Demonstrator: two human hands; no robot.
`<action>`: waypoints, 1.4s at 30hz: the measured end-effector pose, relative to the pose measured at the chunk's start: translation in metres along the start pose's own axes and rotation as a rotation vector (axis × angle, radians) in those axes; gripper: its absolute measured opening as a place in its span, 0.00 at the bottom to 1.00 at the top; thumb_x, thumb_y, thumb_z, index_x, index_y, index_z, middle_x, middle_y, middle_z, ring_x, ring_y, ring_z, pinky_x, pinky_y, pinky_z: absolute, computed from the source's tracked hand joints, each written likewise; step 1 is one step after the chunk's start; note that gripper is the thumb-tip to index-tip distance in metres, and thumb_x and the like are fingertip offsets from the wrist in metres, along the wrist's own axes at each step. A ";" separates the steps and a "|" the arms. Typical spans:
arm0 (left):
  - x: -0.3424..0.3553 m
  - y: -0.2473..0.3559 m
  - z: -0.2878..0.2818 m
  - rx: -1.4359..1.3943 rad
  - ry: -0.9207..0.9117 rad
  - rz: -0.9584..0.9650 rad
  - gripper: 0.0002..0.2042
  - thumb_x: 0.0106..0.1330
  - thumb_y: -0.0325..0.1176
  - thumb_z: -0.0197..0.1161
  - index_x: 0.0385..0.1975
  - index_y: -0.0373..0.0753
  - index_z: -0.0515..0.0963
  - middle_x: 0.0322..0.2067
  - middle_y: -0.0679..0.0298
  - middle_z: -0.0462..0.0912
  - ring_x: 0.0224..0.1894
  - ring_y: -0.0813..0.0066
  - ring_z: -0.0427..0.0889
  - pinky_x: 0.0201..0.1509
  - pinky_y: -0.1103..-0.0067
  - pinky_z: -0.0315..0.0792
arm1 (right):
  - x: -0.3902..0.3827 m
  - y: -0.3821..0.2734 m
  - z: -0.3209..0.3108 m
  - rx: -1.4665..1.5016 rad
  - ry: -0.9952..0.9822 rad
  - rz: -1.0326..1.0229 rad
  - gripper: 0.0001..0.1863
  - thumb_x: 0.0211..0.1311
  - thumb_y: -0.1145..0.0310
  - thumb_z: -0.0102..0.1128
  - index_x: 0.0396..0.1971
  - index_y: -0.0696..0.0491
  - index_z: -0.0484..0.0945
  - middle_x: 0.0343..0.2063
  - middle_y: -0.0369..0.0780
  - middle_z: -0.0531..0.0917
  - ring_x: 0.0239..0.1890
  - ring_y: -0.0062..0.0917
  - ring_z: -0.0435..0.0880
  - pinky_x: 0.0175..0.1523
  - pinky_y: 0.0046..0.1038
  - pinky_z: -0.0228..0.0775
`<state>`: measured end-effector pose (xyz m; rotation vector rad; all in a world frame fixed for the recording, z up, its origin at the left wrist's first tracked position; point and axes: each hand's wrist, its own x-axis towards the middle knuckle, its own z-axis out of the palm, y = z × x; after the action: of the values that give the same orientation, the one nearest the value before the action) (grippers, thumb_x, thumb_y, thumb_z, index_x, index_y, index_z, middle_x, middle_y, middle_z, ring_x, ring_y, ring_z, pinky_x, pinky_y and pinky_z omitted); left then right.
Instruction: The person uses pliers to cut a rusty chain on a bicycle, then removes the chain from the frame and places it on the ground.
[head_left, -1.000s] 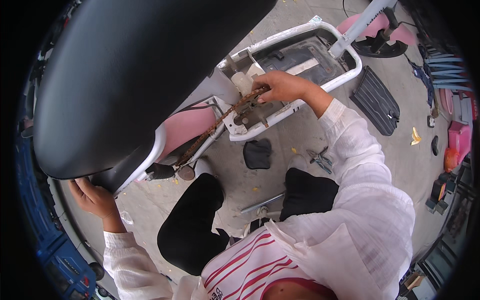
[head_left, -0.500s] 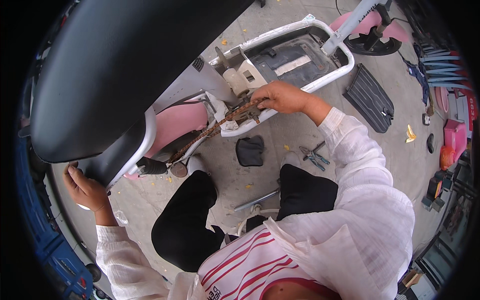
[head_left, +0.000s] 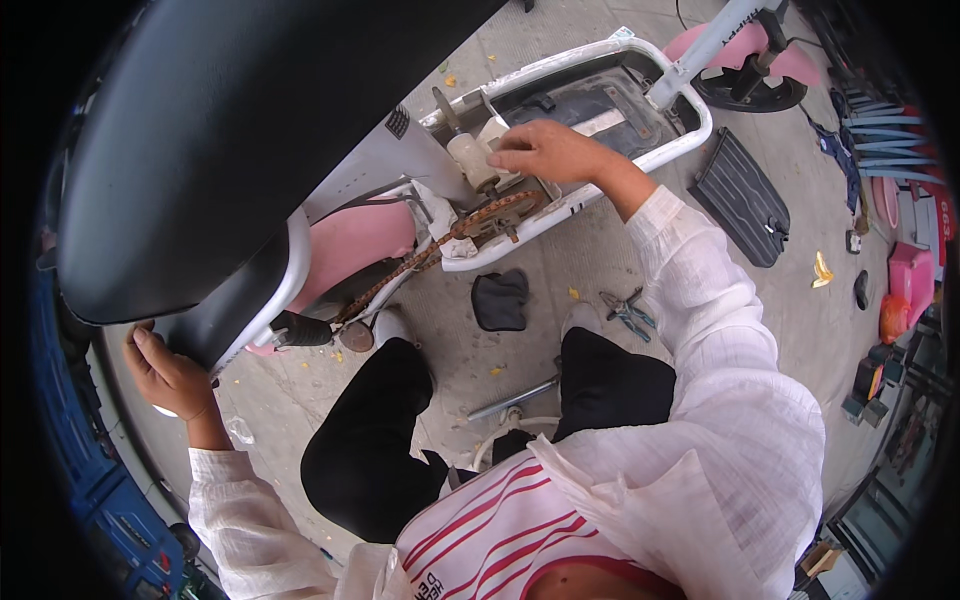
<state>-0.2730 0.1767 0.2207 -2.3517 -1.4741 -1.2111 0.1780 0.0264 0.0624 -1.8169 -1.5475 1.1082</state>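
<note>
We risk pinching our right hand (head_left: 550,152), grasping nothing near the rusty chain (head_left: 487,212), if that chain moves; our left hand's (head_left: 170,370) grip beneath the seat (head_left: 220,140) we cannot tell.

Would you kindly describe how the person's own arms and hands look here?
The left sleeve and right sleeve are long, loose, white and wrinkled, narrowing to gathered cuffs. Neither the left hand nor the right hand wears a glove.

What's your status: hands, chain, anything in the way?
Left hand at edge of black seat. Right hand beside white cylinder. Rusty chain exposed, neither hand on it. Seat blocks part of the view.
</note>
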 end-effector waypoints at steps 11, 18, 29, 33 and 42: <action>-0.002 0.001 0.002 -0.078 -0.011 -0.060 0.16 0.72 0.37 0.46 0.43 0.31 0.76 0.34 0.61 0.79 0.36 0.76 0.75 0.44 0.82 0.68 | 0.136 -0.012 0.023 -0.552 0.013 0.298 0.16 0.54 0.63 0.56 0.40 0.56 0.82 0.40 0.46 0.83 0.44 0.38 0.83 0.48 0.34 0.74; -0.001 0.007 0.003 -0.005 0.014 -0.020 0.17 0.70 0.37 0.46 0.43 0.31 0.76 0.33 0.60 0.81 0.32 0.73 0.76 0.39 0.80 0.69 | 0.186 0.012 0.037 -0.506 0.180 0.249 0.16 0.52 0.69 0.55 0.40 0.55 0.82 0.44 0.46 0.82 0.47 0.39 0.82 0.50 0.34 0.73; -0.002 0.011 0.006 -0.047 0.000 -0.031 0.16 0.70 0.37 0.47 0.43 0.31 0.76 0.33 0.61 0.80 0.33 0.74 0.75 0.38 0.80 0.68 | 0.202 0.050 0.038 -0.588 0.224 0.082 0.15 0.51 0.68 0.54 0.37 0.55 0.83 0.40 0.46 0.83 0.43 0.40 0.83 0.47 0.36 0.74; -0.002 0.013 0.000 -0.052 0.009 -0.026 0.16 0.69 0.36 0.46 0.41 0.30 0.77 0.29 0.61 0.79 0.30 0.75 0.74 0.37 0.80 0.68 | 0.181 0.017 0.050 -0.505 0.310 0.174 0.14 0.50 0.69 0.54 0.36 0.55 0.83 0.38 0.46 0.84 0.42 0.39 0.83 0.46 0.36 0.75; -0.001 0.004 0.004 -0.034 0.008 -0.037 0.15 0.71 0.38 0.49 0.40 0.31 0.76 0.29 0.65 0.78 0.29 0.81 0.71 0.35 0.85 0.65 | 0.188 0.029 0.039 -0.526 0.286 0.170 0.15 0.54 0.65 0.54 0.39 0.55 0.82 0.42 0.47 0.83 0.46 0.38 0.82 0.48 0.34 0.74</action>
<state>-0.2674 0.1755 0.2182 -2.3484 -1.5131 -1.2622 0.1651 0.1966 -0.0304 -2.3649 -1.6299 0.4919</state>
